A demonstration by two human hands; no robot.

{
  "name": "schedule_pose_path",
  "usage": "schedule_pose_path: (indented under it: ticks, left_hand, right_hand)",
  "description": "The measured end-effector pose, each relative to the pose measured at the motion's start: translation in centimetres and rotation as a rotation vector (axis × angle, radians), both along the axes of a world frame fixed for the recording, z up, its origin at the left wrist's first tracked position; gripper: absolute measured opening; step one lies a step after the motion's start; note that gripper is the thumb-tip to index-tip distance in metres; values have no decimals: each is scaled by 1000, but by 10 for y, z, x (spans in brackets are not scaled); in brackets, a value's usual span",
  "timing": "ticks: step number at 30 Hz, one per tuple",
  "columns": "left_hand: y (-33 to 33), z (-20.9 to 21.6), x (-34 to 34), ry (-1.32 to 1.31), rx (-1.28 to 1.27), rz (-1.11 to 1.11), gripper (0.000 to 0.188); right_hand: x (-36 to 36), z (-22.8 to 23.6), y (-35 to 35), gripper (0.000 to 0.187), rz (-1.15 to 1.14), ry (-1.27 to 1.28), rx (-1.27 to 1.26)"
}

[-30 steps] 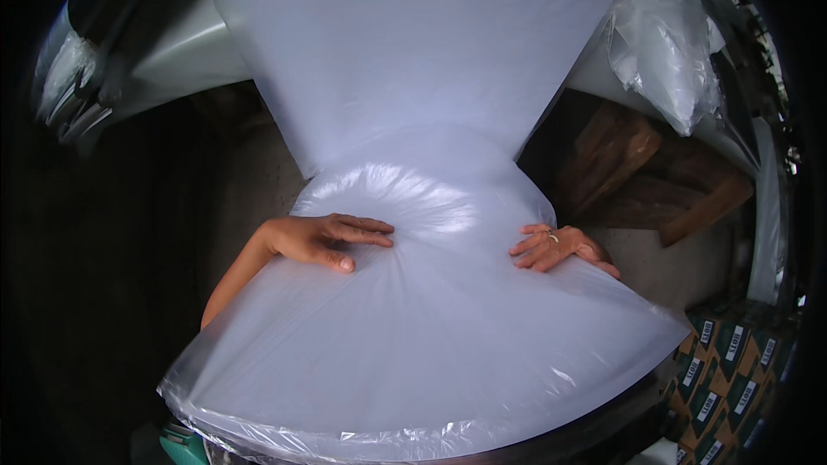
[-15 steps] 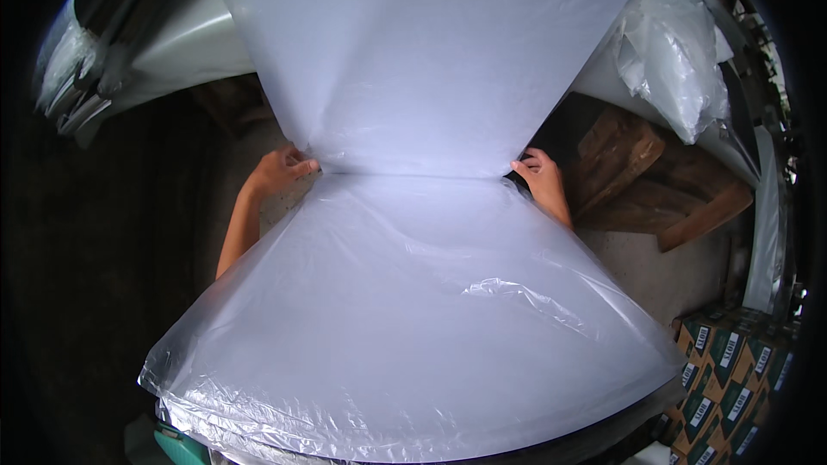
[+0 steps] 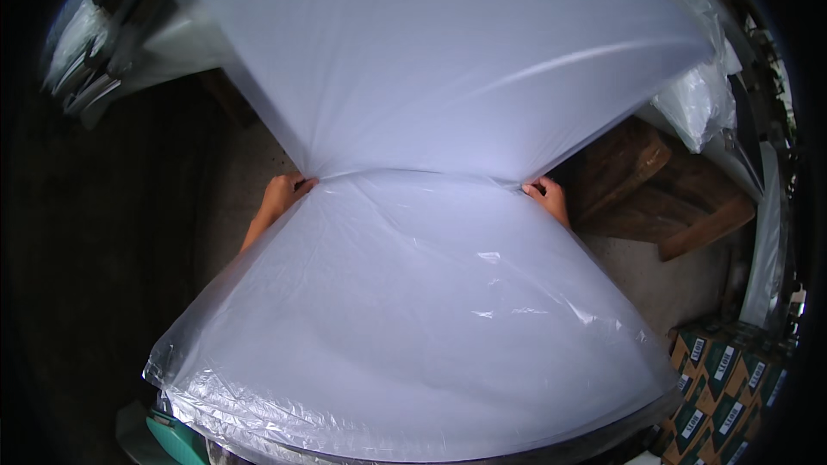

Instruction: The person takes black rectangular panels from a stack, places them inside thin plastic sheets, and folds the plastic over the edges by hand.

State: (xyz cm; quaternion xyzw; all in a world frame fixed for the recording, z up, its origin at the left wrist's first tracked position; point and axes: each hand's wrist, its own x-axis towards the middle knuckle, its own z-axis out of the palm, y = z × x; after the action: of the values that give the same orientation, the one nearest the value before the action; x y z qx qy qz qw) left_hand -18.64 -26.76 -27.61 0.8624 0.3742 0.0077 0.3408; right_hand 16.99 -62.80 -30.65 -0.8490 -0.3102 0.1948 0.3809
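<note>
Held the pale, translucent plastic film at the center of the head view, spread across most of the field. Gripped it at two points, one per side, at its narrowest visible section.

Pinched the left edge of the film between the thumb and bent fingers of the left hand. Pinched the right edge likewise with the right hand, pressing thumb and curled fingers together on the plastic. Set each grip at nearly the same level, well apart, at opposite ends of a crease running across the film. Could not tell from this view a fold from a join at the crease.

Fanned out above the crease into a wide, mostly smooth upper part, marked by a bright curved ridge toward the upper right. Fanned out below it into a broad lower part, ending in a rounded, glossy edge, crinkled and clearer at the lower left.

Showed brown wood to the right of the right hand, above a grey floor. Showed patterned cardboard in green and tan at the lower right. Showed a green object at the lower left, partly hidden by the film. Showed a clear plastic bundle at the upper right and blurred grey sheeting at the upper left.
</note>
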Motion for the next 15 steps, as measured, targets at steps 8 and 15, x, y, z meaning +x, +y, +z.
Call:
schedule_pose_path:
  ticks: [8, 15]
  left_hand:
    - [-13, -6, -13, -19, -17, 7, 32]
    - [-19, -8, -19, -94, -55, 85, 34]
  right_hand:
    - [17, -13, -24, 46, 147, 193, -25]
    - [-6, 187, -27, 43, 1491, 275, 681]
